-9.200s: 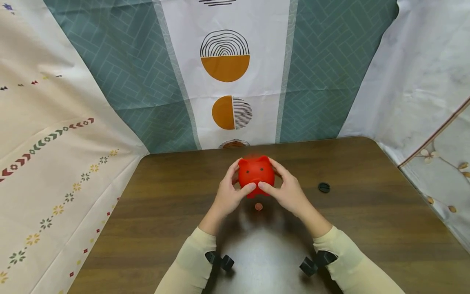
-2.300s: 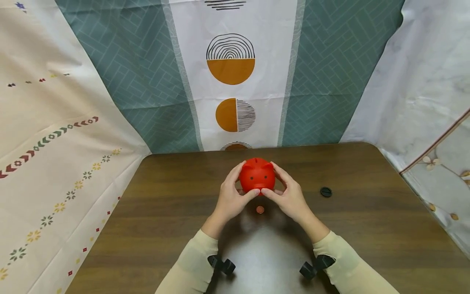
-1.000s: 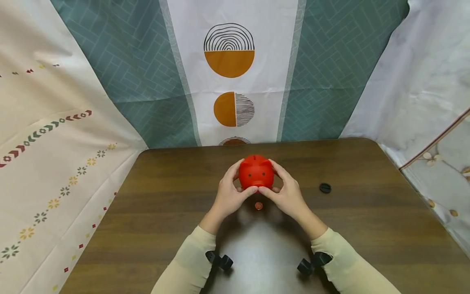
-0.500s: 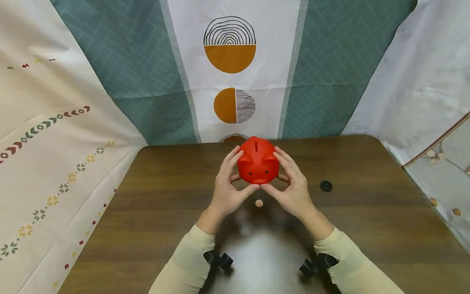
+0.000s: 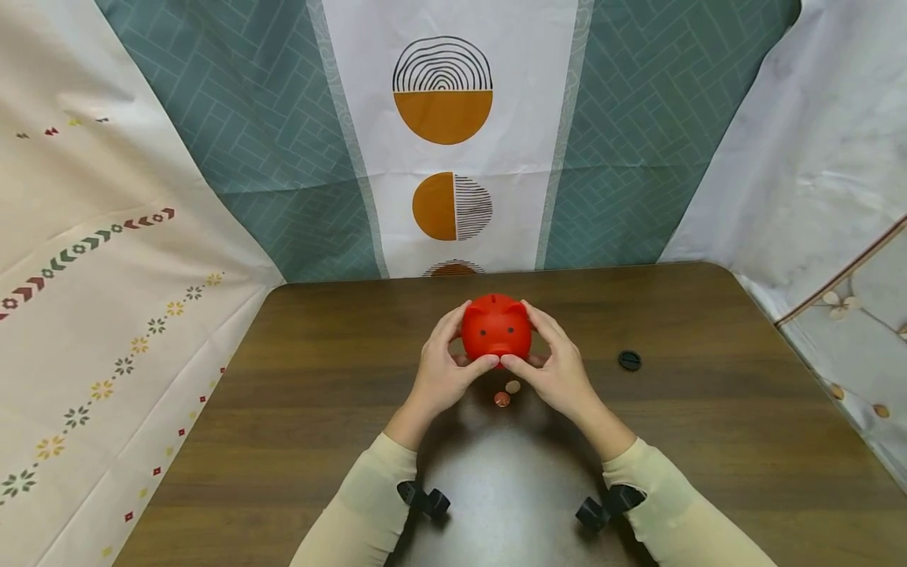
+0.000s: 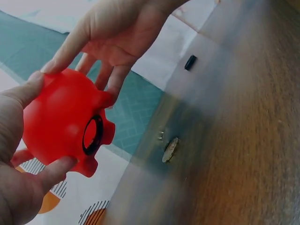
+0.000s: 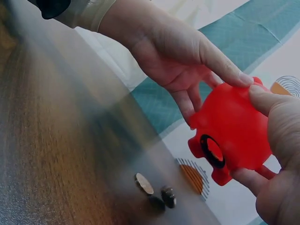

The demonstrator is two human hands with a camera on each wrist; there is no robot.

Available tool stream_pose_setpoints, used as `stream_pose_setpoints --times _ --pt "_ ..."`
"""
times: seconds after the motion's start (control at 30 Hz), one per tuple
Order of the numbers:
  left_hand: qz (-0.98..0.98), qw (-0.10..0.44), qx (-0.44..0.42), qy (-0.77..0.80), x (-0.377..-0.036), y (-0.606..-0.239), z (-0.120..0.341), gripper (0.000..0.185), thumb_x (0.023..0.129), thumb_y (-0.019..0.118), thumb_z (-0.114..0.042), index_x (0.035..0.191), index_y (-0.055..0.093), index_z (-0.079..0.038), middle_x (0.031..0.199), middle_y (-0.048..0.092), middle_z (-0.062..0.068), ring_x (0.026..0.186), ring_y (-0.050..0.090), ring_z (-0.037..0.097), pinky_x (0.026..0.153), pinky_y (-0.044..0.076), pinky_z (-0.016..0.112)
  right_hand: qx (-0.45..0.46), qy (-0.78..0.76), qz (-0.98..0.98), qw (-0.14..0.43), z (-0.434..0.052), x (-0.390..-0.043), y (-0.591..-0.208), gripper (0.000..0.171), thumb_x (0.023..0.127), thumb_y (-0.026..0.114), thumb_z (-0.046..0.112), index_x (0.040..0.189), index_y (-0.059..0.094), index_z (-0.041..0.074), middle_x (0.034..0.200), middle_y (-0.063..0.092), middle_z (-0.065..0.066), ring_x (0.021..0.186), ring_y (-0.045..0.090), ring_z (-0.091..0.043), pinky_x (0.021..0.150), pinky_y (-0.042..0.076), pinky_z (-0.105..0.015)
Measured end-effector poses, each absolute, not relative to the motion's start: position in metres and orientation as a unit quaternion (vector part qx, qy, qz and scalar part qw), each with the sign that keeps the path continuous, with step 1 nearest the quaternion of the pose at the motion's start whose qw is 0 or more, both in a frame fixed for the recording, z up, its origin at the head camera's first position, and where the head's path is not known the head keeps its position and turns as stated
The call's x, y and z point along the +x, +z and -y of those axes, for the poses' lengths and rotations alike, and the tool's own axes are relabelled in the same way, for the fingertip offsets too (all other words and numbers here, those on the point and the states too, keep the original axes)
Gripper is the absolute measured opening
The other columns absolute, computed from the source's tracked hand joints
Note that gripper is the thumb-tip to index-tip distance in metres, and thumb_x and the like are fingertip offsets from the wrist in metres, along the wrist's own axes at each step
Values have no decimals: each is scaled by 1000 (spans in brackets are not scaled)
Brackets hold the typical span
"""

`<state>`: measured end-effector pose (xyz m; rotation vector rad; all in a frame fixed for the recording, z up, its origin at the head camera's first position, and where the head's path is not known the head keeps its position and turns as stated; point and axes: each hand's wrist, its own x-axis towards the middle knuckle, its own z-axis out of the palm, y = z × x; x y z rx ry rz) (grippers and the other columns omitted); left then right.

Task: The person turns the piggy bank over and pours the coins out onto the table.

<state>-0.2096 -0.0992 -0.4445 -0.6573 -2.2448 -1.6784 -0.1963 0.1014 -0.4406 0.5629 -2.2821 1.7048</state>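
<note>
A dark wood-grain counter [image 5: 708, 441] fills the lower half of the head view, backed by hanging patterned cloths: a teal and white one with orange half-circles [image 5: 442, 157] in the middle, a cream one with small flowers [image 5: 106, 276] on the left, and a pale one [image 5: 815, 157] on the right. Above the counter's middle a red piggy bank [image 5: 496, 329] is held clear of the surface, face toward the person and coin slot on top. The left hand [image 5: 441, 370] and the right hand [image 5: 556, 370] cup it from either side, fingers [image 6: 56, 171] curled round its body and thumbs meeting under the snout, a grip that seems meant to leave the underside free. The wrist views show why that matters: the round hole [image 7: 212, 151] in its belly stands open, ringed in black, with nothing plugging it. A small black round plug [image 5: 629, 361] lies well apart on the right of the counter, probably the stopper for that hole. Just below the bank two coins [image 5: 507, 394] lie close together on the counter, one coppery and one paler, right beneath the open hole, where they would land if they dropped out.
</note>
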Motion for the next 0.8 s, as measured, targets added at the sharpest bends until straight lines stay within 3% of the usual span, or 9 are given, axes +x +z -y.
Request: stream_pose_setpoints --times 0.17,0.23,0.47,0.7,0.8 --pt "758 184 -262 -568 -204 -435 97 84 74 84 -9 146 41 -12 147 40 2 120 51 26 72 58 38 233 577 762 180 -101 -192 -434 82 74 80 -1 146 41 9 149 38 -9 125 48 -32 77 55 -48" --pt "755 198 -273 -563 -198 -424 96 84 72 83 -3 144 41 -6 148 38 10 123 49 29 73 58 41 246 573 757 197 -102 -192 -431 84 73 80 -3 146 41 9 149 38 -7 126 48 -31 78 55 -47" --pt "789 104 -218 -565 -186 -404 97 76 81 78 -9 145 39 -3 139 47 13 106 55 33 69 59 36 182 602 774 81 -97 -181 -415 77 82 77 10 147 37 7 146 41 -11 126 46 -32 78 56 -39" --pt "790 103 -211 -566 -187 -409 97 75 81 77 -11 145 38 -3 140 46 14 108 55 33 71 58 41 184 596 778 76 -98 -179 -413 77 82 76 10 148 36 6 146 41 -11 126 46 -32 78 56 -38" --pt "780 131 -233 -566 -190 -411 97 77 80 79 -11 145 40 -4 142 45 12 111 54 31 70 58 41 203 589 774 112 -99 -182 -415 77 81 78 9 147 39 8 147 41 -9 126 47 -30 78 56 -41"
